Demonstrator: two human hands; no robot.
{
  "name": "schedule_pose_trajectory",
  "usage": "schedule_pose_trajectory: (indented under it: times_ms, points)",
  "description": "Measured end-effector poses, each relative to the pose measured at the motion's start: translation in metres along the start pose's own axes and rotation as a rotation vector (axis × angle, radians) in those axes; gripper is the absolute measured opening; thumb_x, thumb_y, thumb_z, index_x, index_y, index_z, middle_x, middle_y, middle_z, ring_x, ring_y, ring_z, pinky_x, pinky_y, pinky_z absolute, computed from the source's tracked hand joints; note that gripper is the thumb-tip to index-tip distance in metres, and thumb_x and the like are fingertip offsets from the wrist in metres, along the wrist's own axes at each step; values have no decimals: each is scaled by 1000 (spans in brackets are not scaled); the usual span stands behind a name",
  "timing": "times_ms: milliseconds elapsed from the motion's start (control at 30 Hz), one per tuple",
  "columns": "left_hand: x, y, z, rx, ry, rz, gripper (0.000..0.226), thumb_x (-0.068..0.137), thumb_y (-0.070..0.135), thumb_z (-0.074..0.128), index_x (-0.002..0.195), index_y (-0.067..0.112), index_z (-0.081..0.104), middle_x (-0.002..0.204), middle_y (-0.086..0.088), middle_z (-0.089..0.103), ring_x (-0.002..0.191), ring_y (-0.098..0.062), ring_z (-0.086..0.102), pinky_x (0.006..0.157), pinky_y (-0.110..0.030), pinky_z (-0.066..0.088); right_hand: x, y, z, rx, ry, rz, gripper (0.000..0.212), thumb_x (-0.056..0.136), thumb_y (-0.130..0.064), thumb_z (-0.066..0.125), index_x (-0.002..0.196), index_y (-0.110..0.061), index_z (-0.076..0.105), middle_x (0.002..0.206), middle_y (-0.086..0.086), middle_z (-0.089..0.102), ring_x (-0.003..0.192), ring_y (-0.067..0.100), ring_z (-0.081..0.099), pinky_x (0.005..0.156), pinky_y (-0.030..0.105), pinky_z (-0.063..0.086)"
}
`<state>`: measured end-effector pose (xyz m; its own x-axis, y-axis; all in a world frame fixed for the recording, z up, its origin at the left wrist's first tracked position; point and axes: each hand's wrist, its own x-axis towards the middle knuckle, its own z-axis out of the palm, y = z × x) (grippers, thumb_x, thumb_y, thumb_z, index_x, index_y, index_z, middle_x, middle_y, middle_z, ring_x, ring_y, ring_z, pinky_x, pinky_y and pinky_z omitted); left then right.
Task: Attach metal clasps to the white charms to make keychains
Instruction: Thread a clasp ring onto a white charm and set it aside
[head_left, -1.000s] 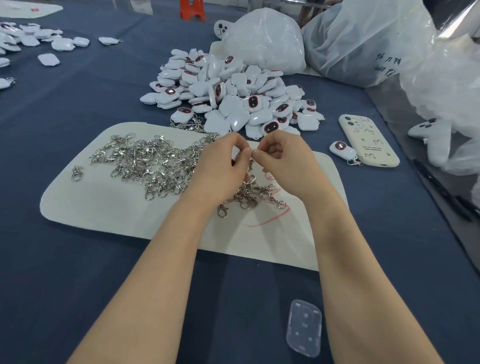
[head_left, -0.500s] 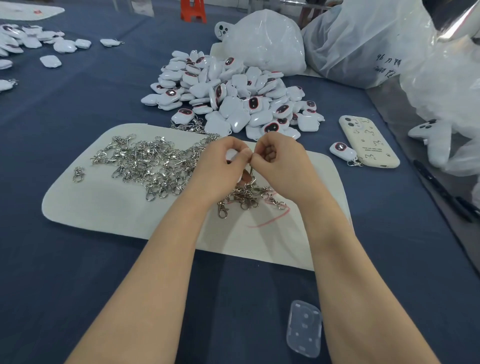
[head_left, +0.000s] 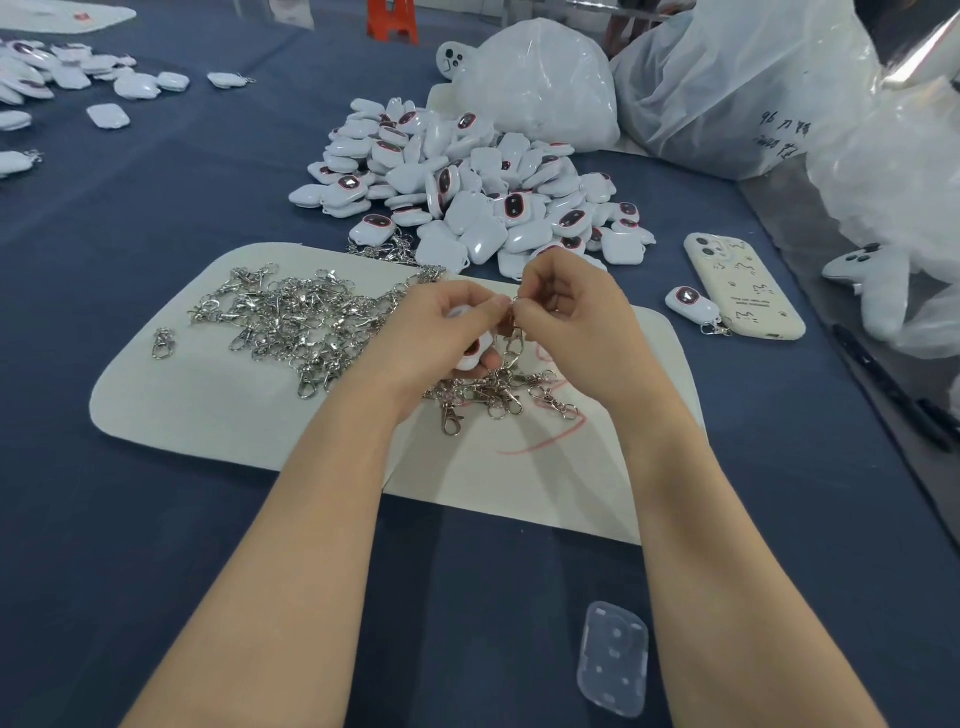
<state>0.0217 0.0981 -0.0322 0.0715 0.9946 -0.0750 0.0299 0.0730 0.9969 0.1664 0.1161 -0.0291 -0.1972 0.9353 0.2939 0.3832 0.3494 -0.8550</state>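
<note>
Head view: left hand (head_left: 441, 332) grips one charm (head_left: 475, 357), right hand (head_left: 571, 322) pinches one clasp (head_left: 514, 340).

— Where are the arms?
— Both bare forearms reach forward from the lower edge and converge, wrists tilted inward.
— And the hands?
— The left hand (head_left: 436, 332) curls round a small glossy white charm (head_left: 474, 354), thumb and forefinger pinched. The right hand (head_left: 571, 317) meets it fingertip to fingertip, seemingly pinching the ring of a silver metal clasp (head_left: 514, 340); its other fingers are curled.
</note>
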Motion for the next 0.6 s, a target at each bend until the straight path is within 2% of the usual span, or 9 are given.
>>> schedule_pose_trajectory:
  times_ms: [133,267,400,500,600]
  points:
    - [-1,2,0,-6,-37,6,13,94,19,57,83,16,65,62,8,65,47,-7,57,46,-17,46,0,-1,-2,56,20,24,16,80,1,56,75,-14,52,67,-3,55,63,14,51,62,33,45]
    - [-1,1,1,42,-28,81,5,91,14,61,88,14,64,65,-1,60,48,-7,57,48,-19,47,0,-1,-1,208,52,83,20,81,4,56,75,-15,52,64,-5,54,56,9,52,59,22,45]
    - [-2,2,2,86,12,170,4,93,13,58,90,13,61,55,7,59,47,-7,55,49,-23,48,1,0,2,399,23,169,18,80,2,57,73,-14,55,61,-3,55,54,9,52,63,26,46]
    - [-2,3,1,98,0,198,5,92,12,59,91,16,62,64,3,59,46,-6,56,49,-19,48,2,1,3,506,18,243,10,71,-6,59,69,-16,58,58,-3,55,54,9,52,64,29,44]
    - [-3,3,1,105,-19,201,6,91,11,60,91,16,62,70,1,58,48,-7,56,50,-19,48,2,2,2,570,2,267,7,68,-7,57,69,-14,55,56,-4,53,55,10,49,61,25,47]
